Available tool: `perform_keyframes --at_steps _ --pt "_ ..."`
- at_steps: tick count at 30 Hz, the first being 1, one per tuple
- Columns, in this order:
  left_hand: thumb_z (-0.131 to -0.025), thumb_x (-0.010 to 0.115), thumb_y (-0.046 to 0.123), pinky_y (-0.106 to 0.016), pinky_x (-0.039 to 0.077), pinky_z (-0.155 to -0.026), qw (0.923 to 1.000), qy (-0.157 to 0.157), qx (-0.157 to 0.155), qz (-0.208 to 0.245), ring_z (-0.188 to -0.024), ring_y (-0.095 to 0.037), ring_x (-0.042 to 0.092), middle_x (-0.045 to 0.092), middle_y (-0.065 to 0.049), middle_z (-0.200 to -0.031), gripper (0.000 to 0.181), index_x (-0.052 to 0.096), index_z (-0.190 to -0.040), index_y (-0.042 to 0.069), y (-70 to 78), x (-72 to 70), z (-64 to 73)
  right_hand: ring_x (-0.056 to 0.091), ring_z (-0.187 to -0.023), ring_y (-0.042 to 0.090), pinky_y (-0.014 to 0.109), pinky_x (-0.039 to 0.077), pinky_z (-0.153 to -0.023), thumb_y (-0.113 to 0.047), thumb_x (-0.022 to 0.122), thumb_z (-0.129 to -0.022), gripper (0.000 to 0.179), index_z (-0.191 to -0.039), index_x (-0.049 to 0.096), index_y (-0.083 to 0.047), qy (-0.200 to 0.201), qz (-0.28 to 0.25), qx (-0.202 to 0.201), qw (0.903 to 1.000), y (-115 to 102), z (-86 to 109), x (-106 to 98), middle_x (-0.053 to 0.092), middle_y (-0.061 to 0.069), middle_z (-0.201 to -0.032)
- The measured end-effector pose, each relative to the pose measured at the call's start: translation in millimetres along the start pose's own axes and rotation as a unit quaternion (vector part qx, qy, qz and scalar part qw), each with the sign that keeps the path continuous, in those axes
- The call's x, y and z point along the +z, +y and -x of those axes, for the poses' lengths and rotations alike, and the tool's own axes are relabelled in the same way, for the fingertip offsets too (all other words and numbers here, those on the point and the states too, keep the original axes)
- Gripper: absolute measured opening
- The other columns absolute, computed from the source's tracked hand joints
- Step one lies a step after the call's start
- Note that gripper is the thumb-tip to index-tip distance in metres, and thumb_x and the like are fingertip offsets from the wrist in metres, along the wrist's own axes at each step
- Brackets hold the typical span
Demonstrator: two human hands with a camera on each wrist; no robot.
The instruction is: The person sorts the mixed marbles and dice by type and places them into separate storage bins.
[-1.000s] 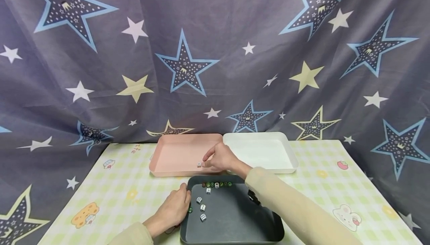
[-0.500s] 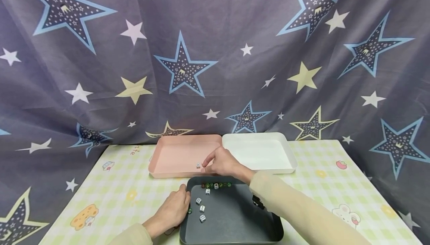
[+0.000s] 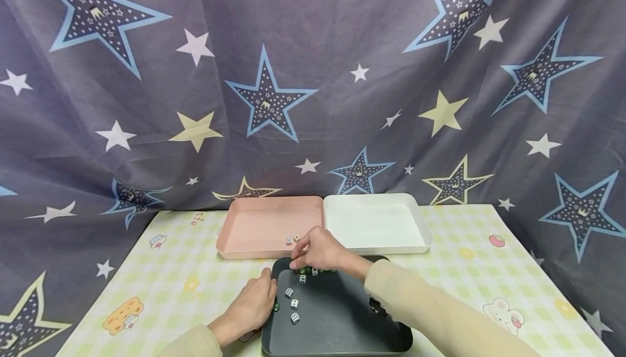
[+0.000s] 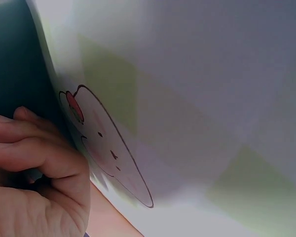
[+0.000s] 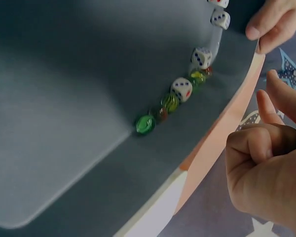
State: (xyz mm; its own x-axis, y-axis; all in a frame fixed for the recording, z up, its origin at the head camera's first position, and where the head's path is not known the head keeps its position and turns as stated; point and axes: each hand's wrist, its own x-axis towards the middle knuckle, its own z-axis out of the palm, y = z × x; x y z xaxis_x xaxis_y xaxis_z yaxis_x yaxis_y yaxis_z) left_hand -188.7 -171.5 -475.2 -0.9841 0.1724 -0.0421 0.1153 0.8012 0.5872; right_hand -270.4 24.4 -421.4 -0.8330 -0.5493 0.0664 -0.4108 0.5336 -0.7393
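Note:
My left hand (image 3: pixel 251 300) grips the left rim of the dark grey tray (image 3: pixel 342 313); its fingertips show at that rim in the right wrist view. Over the tray's far rim is my right hand (image 3: pixel 320 248), thumb and index finger stretched out and apart, nothing between them. Below it, along the far wall, lies a row of glass marbles (image 5: pixel 145 124) with a white die (image 5: pixel 181 89) among them. Several more dice (image 3: pixel 295 318) lie down the tray's left side, near a green marble (image 3: pixel 276 307). Two dice (image 3: pixel 288 241) lie in the pink tray (image 3: pixel 264 215).
A white tray (image 3: pixel 376 218) stands at the back, right beside the pink one. Beneath all three is a green-checked tablecloth (image 3: pixel 459 286) with cartoon prints. Behind the table hangs a dark curtain (image 3: pixel 313 112) patterned with stars.
My right hand has let go of a die in the pink tray, beside the other one there, and moved nearer, over the dark tray's far rim. My left hand has stayed put.

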Motion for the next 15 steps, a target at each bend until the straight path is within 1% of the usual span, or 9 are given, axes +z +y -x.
perform_keyframes --at_steps 1,2,4,6,8,9,11,13,15 --pt "-0.112 0.042 0.011 -0.03 0.045 -0.042 1.0 0.0 0.001 -0.001 -0.053 -0.014 0.056 0.053 -0.005 -0.067 0.019 0.053 -0.104 -0.002 -0.1 0.0 -0.1 0.065 -0.082 0.006 0.024 0.055 -0.069 -0.011 0.093 -0.081 0.01 -0.082 0.083 -0.012 -0.003 -0.003 -0.007 1.0 0 0.8 2 0.077 -0.006 -0.089" --pt "-0.112 0.042 0.012 -0.031 0.045 -0.042 1.0 0.0 0.001 0.0 -0.054 -0.014 0.057 0.053 -0.005 -0.067 0.019 0.053 -0.105 -0.001 0.0 0.0 0.1 0.066 -0.078 0.006 0.023 0.055 -0.067 -0.009 0.093 -0.081 0.01 -0.082 0.083 -0.01 -0.005 -0.01 -0.008 0.9999 -1 1.7 4 0.077 -0.006 -0.087" --pt "-0.112 0.042 0.013 -0.031 0.045 -0.042 1.0 0.003 0.003 -0.002 -0.054 -0.014 0.056 0.053 -0.005 -0.067 0.02 0.054 -0.104 -0.001 -0.5 0.3 -0.1 0.064 -0.076 0.005 0.022 0.055 -0.065 -0.008 0.094 -0.08 0.011 -0.081 0.083 -0.01 -0.009 -0.012 -0.01 0.9998 -2 3.4 7 0.076 -0.007 -0.083" --pt "-0.113 0.041 0.014 -0.031 0.045 -0.042 1.0 0.002 0.004 0.004 -0.054 -0.014 0.056 0.053 -0.005 -0.067 0.021 0.054 -0.104 0.0 -0.7 0.8 -0.2 0.061 -0.07 0.004 0.021 0.051 -0.06 -0.008 0.094 -0.08 0.011 -0.081 0.083 -0.01 -0.015 -0.009 -0.01 0.9998 -2 5.4 9 0.075 -0.008 -0.078" --pt "-0.114 0.041 0.015 -0.031 0.045 -0.042 0.9999 0.002 0.005 0.009 -0.054 -0.014 0.056 0.053 -0.005 -0.067 0.022 0.054 -0.104 0.0 -1.2 1.1 0.1 0.054 -0.061 0.004 0.02 0.044 -0.052 -0.008 0.094 -0.08 0.011 -0.08 0.083 -0.011 -0.021 -0.006 -0.007 0.9997 -4 7.7 12 0.073 -0.009 -0.073" --pt "-0.114 0.04 0.015 -0.031 0.044 -0.042 0.9999 0.0 0.004 0.013 -0.054 -0.014 0.056 0.052 -0.005 -0.067 0.023 0.053 -0.104 0.0 -1.3 1.3 0.1 0.052 -0.062 0.004 0.019 0.043 -0.052 -0.009 0.094 -0.079 0.011 -0.08 0.083 -0.012 -0.024 0.0 -0.008 0.9997 -4 8.7 13 0.072 -0.01 -0.07" --pt "-0.115 0.039 0.016 -0.031 0.044 -0.041 0.9998 -0.002 0.005 0.019 -0.053 -0.015 0.056 0.052 -0.005 -0.067 0.024 0.053 -0.104 0.0 -1.6 1.5 0.5 0.05 -0.057 0.004 0.018 0.04 -0.049 -0.011 0.094 -0.079 0.012 -0.08 0.083 -0.013 -0.029 0.005 -0.004 0.9996 -5 10.9 16 0.07 -0.011 -0.067" --pt "-0.115 0.039 0.017 -0.031 0.043 -0.04 0.9997 -0.001 0.007 0.023 -0.051 -0.015 0.055 0.052 -0.005 -0.066 0.024 0.053 -0.103 0.001 -2.0 1.9 1.1 0.049 -0.054 0.003 0.018 0.039 -0.049 -0.012 0.094 -0.079 0.012 -0.08 0.082 -0.013 -0.032 0.008 0.0 0.9995 -6 12.5 18 0.069 -0.012 -0.065" --pt "-0.115 0.038 0.017 -0.03 0.043 -0.038 0.9996 0.002 0.01 0.028 -0.048 -0.015 0.054 0.052 -0.004 -0.066 0.025 0.053 -0.101 0.003 -2.5 2.4 1.7 0.051 -0.055 0.003 0.017 0.042 -0.05 -0.012 0.095 -0.079 0.012 -0.08 0.082 -0.013 -0.036 0.011 0.003 0.9993 -6 13.9 20 0.069 -0.013 -0.065"
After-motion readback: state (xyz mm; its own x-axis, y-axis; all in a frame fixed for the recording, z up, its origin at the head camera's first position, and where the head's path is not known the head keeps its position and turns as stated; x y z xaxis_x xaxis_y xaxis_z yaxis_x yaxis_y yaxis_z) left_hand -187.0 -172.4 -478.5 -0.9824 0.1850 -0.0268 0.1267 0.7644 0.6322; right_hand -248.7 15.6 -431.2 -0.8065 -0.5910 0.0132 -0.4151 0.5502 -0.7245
